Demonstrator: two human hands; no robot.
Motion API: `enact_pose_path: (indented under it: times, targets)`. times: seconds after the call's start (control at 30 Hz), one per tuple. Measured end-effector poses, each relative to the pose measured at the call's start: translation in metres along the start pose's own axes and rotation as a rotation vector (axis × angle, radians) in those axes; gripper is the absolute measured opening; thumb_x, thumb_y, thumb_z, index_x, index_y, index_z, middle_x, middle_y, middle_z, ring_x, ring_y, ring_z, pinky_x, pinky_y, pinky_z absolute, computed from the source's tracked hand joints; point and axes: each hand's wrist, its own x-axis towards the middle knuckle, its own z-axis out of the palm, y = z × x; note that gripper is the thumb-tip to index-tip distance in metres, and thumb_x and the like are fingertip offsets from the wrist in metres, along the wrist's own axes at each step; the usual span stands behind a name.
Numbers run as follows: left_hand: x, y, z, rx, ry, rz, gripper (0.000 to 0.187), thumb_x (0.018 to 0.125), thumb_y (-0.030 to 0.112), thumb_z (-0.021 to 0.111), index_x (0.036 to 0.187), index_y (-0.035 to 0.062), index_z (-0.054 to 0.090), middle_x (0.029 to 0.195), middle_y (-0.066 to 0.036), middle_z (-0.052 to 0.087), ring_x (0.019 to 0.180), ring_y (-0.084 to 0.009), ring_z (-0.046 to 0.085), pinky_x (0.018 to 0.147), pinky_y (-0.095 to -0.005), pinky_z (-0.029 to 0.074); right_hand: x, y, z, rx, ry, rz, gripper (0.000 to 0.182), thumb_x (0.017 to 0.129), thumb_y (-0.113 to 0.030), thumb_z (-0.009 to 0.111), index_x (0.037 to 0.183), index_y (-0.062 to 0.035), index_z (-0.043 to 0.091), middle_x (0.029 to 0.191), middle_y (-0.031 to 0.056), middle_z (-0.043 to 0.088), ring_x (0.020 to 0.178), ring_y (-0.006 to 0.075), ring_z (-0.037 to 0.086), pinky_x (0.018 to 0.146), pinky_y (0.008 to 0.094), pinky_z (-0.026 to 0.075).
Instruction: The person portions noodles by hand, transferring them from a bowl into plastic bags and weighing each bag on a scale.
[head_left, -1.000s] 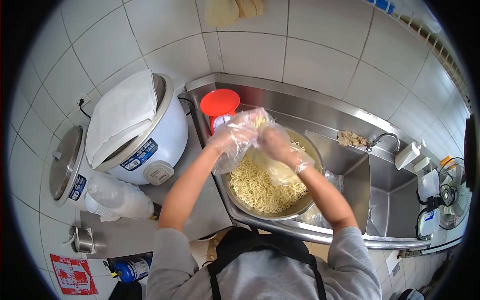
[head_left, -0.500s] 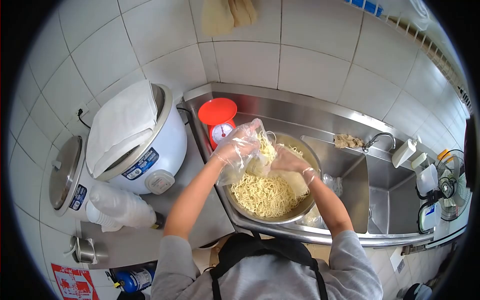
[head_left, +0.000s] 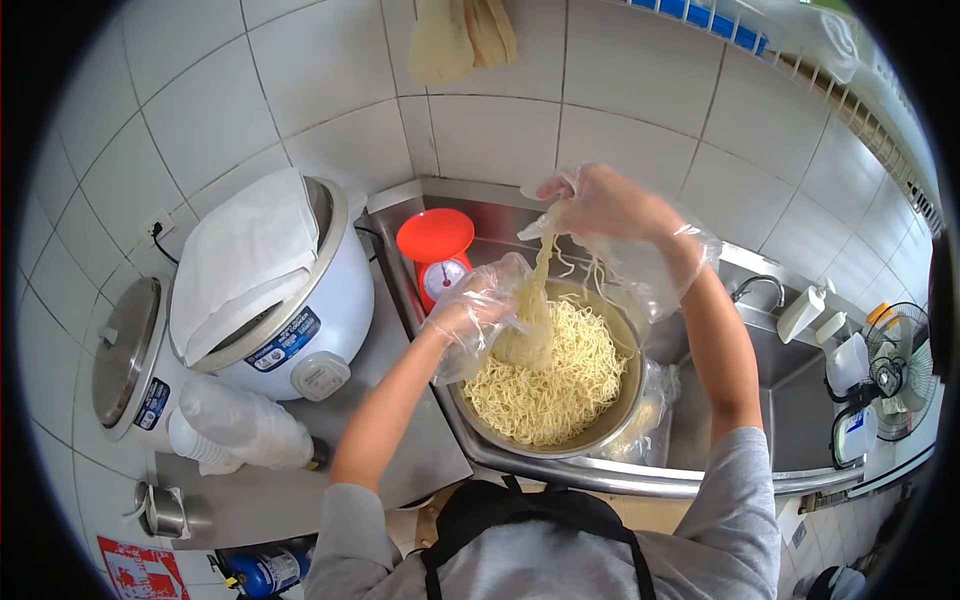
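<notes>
A wide metal bowl (head_left: 636,385) full of pale yellow noodles (head_left: 550,385) rests at the sink's left part. Over its left side, my left hand (head_left: 480,300), in a clear plastic glove, is closed on a small clear bag with noodles in it. My right hand (head_left: 605,205), also gloved, is raised above the bowl's back edge, its fingers closed on a hank of noodles. Strands hang from it toward the bag and the bowl.
Left of the bowl stands a red kitchen scale (head_left: 436,236). Farther left are a large rice cooker (head_left: 345,300), a second cooker (head_left: 125,350) and stacked plastic cups (head_left: 245,425). Sink basins, a faucet (head_left: 760,285), soap bottles (head_left: 803,312) and a fan (head_left: 900,370) lie right.
My right hand has risen up and away from the bag, lifting noodles. My left hand stays near the bowl's left side, slightly lower, with the bag.
</notes>
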Motion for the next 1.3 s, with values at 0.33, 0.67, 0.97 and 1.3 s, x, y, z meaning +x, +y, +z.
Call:
enact_pose_path:
  times: [0.33, 0.67, 0.97, 1.3]
  targets:
    - [0.000, -0.049, 0.009, -0.876, -0.003, -0.130, 0.070, 0.074, 0.003, 0.069, 0.136, 0.0028, 0.036, 0.126, -0.008, 0.051, 0.109, -0.0176, 0.053, 0.093, -0.0279, 0.043, 0.005, 0.015, 0.085, 0.414, 0.070, 0.013, 0.030, 0.076, -0.015, 0.065, 0.101, 0.0011, 0.065, 0.097, 0.0149, 0.065, 0.091, 0.0181, 0.061, 0.081, 0.0308, 0.047]
    - [-0.009, -0.013, 0.014, 0.308, 0.056, 0.190, 0.072, 0.076, 0.015, 0.058, 0.141, 0.0065, 0.027, 0.142, -0.015, 0.035, 0.132, -0.0251, 0.034, 0.108, -0.0281, 0.027, -0.041, 0.089, 0.188, 0.184, 0.256, 0.093, 0.045, 0.072, -0.019, 0.071, 0.112, 0.0004, 0.060, 0.096, 0.0197, 0.066, 0.087, 0.0267, 0.065, 0.079, 0.0344, 0.050]
    - [-0.007, 0.000, 0.002, 0.119, 0.084, 0.093, 0.067, 0.077, 0.003, 0.055, 0.139, 0.0046, 0.032, 0.132, -0.012, 0.048, 0.110, -0.0194, 0.052, 0.093, -0.0275, 0.042, -0.003, 0.041, 0.089, 0.479, 0.178, 0.128, 0.039, 0.074, -0.017, 0.071, 0.107, 0.0018, 0.063, 0.092, 0.0091, 0.067, 0.074, 0.0125, 0.062, 0.068, 0.0265, 0.050]
    - [-0.002, -0.030, 0.004, -0.329, 0.119, -0.024, 0.053, 0.076, 0.008, 0.058, 0.128, 0.0071, 0.051, 0.108, -0.006, 0.063, 0.083, -0.0102, 0.057, 0.075, -0.0267, 0.046, 0.012, 0.074, 0.122, 0.072, 0.112, 0.082, 0.047, 0.068, -0.032, 0.074, 0.100, 0.0016, 0.066, 0.084, 0.0132, 0.066, 0.072, 0.0174, 0.061, 0.070, 0.0301, 0.049]
